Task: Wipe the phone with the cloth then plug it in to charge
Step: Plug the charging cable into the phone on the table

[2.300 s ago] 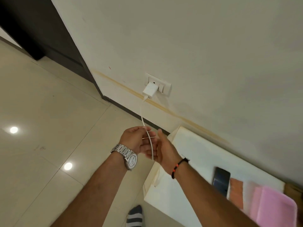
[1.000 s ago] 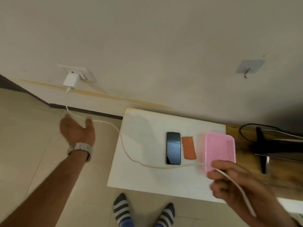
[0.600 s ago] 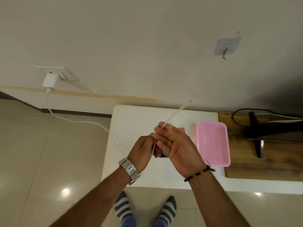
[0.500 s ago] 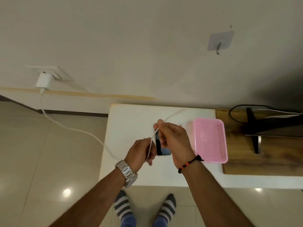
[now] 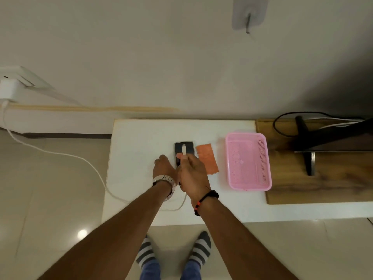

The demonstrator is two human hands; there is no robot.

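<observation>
A black phone (image 5: 184, 147) lies face up on the white table (image 5: 141, 138). An orange cloth (image 5: 206, 158) lies flat just right of it. My right hand (image 5: 192, 174) pinches the white charging cable's plug (image 5: 183, 149), which points away from me over the phone's screen. My left hand (image 5: 163, 167) rests on the table against the phone's near left edge; its fingertips are hidden behind my right hand. The cable (image 5: 60, 154) runs left across the floor to a white charger (image 5: 8, 88) in the wall socket.
A pink plastic basket (image 5: 247, 161) stands to the right of the cloth. Further right are a wooden board (image 5: 323, 186) and a black monitor stand (image 5: 304, 146) with cables. The cable loops under my wrists near the table's front edge. My striped socks show below.
Both hands have dropped from mid-air to the phone on the table. My left hand has let the cable go and lies beside the phone. My right hand holds the plug over the screen.
</observation>
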